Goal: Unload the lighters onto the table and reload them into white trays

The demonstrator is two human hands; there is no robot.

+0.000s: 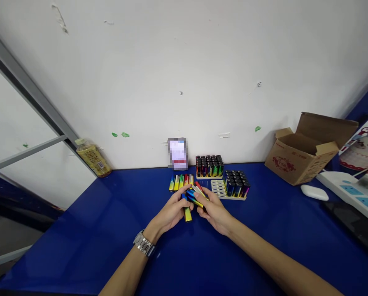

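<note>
Both my hands meet at the middle of the blue table (79, 230) over a bunch of colourful lighters (194, 195). My left hand (171, 211), a metal watch on its wrist, is closed on a yellow and blue lighter (187, 213) that points down. My right hand (213, 209) is closed around several lighters fanned toward the left. A row of lighters (180, 182) lies flat just behind the hands. Behind and to the right stand two white trays, the far tray (209, 166) full of upright lighters and the near tray (230, 187) partly filled.
An open cardboard box (307, 150) stands at the back right. Near it lie a white earbud case (314, 192) and a white power strip (350, 193). A yellow drink bottle (93, 158) leans at the back left. A small box (178, 154) stands against the wall.
</note>
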